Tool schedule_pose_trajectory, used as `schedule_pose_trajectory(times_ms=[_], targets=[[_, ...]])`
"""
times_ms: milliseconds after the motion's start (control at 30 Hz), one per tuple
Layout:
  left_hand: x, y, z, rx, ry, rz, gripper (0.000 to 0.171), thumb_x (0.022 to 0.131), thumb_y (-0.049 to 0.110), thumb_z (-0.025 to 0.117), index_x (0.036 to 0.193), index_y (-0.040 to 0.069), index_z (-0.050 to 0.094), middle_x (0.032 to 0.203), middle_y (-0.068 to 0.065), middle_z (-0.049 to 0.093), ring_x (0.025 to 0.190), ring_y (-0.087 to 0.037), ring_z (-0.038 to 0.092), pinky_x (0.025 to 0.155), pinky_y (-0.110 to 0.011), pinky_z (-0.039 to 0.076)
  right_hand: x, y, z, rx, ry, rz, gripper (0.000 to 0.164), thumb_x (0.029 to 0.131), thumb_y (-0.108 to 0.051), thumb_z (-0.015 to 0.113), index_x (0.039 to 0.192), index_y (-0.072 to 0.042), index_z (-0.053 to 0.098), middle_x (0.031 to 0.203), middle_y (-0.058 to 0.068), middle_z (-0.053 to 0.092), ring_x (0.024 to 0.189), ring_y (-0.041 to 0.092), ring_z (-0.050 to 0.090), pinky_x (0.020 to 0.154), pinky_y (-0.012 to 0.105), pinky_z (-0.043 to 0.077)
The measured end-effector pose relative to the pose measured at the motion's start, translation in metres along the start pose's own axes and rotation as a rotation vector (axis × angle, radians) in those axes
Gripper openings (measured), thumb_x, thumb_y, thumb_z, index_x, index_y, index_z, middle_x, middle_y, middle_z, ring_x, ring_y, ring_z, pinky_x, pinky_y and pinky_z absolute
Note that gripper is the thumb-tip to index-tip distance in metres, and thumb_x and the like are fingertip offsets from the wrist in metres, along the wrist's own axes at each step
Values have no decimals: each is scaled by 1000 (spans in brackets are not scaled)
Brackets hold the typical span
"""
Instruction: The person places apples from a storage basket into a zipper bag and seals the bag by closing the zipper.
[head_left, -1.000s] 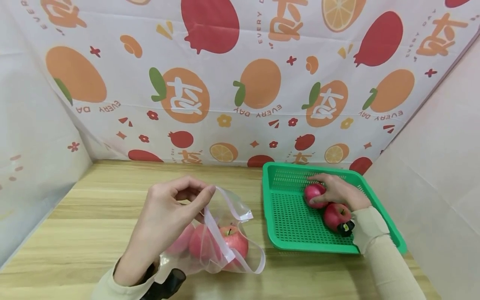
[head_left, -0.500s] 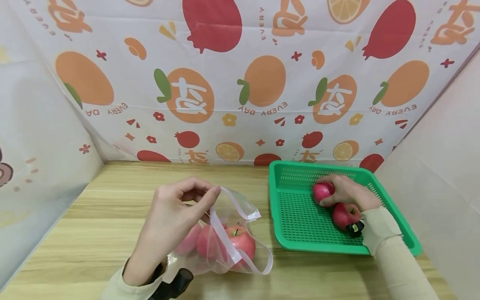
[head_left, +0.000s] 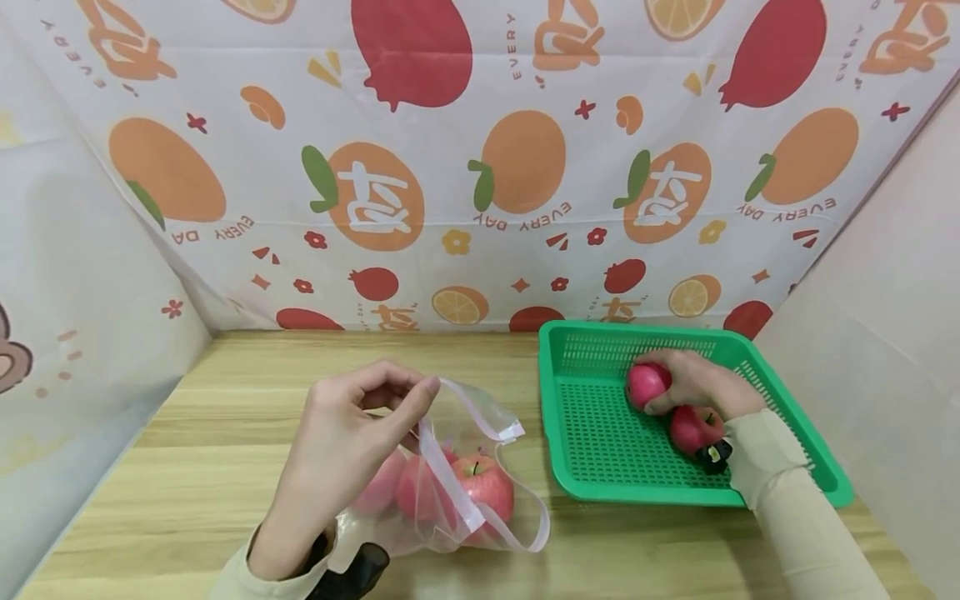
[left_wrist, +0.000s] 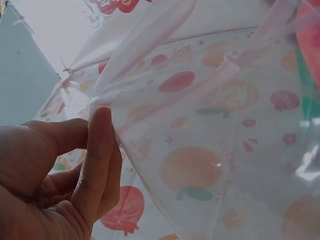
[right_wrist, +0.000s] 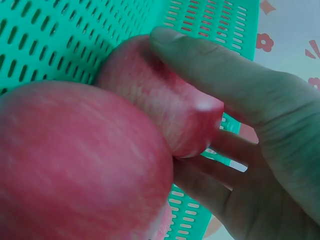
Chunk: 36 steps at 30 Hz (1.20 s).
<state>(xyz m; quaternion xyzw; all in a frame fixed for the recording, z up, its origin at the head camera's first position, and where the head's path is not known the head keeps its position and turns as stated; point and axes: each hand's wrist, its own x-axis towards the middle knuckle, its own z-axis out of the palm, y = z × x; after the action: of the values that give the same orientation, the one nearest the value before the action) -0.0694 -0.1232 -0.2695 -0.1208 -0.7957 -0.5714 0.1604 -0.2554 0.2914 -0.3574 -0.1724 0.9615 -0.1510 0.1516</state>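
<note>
My left hand [head_left: 352, 437] pinches the rim of a clear plastic bag [head_left: 452, 481] with pale pink edging and a strap-like loop. Inside the bag sit several red apples [head_left: 489, 493], partly blurred by the plastic. In the left wrist view, thumb and fingertips meet on the bag's edge [left_wrist: 170, 107], which is pulled taut. Over the green basket, my right hand [head_left: 701, 385] grips a red apple [head_left: 647, 386], thumb on one side and fingers on the other. A second apple [right_wrist: 75, 160] lies beside it under the wrist. Below that, a pink sliver shows in the right wrist view.
The green perforated basket [head_left: 551, 425] stands at the right of the wooden table [head_left: 225, 417], near the right side wall. A fruit-printed cloth [head_left: 450, 200] hangs behind the table. Black wrist cameras [head_left: 367, 562] are strapped at both cuffs.
The right hand's fingers, more outstretched a second ago, have drawn in around the apple. The left hand keeps the same pinch on the bag. The head view has shifted slightly.
</note>
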Motion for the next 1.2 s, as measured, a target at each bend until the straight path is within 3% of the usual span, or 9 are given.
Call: schedule_pose_trajectory(times_ms=[300,567,833,1200], targets=[[0,2,1,3,4,0,6,93,11,75,93,5,76,78,-4,72,57,-13,68,55,-32,61,-1,-2,-3,15,-11,37,77,78,-28,89,146,-14,54,132,20,58,115,40,53,75,47,58],[-1,2,-1,3,1,-19,6,92,10,75,93,5,76,77,-4,72,55,-13,68,54,-32,60,-3,-2,-1,38,-6,10,77,75,-29,90,143,-15,57,128,17,60,113,37,54,73,43,59],[0,4,0,21,-8,-51,9,93,13,75,94,5,76,78,-4,73,56,-14,69,56,-32,61,-7,1,-4,47,85,-74,75,75,-29,91,141,-12,59,129,17,62,110,35,58,75,43,60],[0,5,0,79,-13,-11,7,93,12,75,94,5,75,76,-2,73,55,-11,69,56,-30,60,-7,4,2,62,175,-162,72,78,-32,90,140,-13,60,128,12,64,112,32,59,81,46,60]])
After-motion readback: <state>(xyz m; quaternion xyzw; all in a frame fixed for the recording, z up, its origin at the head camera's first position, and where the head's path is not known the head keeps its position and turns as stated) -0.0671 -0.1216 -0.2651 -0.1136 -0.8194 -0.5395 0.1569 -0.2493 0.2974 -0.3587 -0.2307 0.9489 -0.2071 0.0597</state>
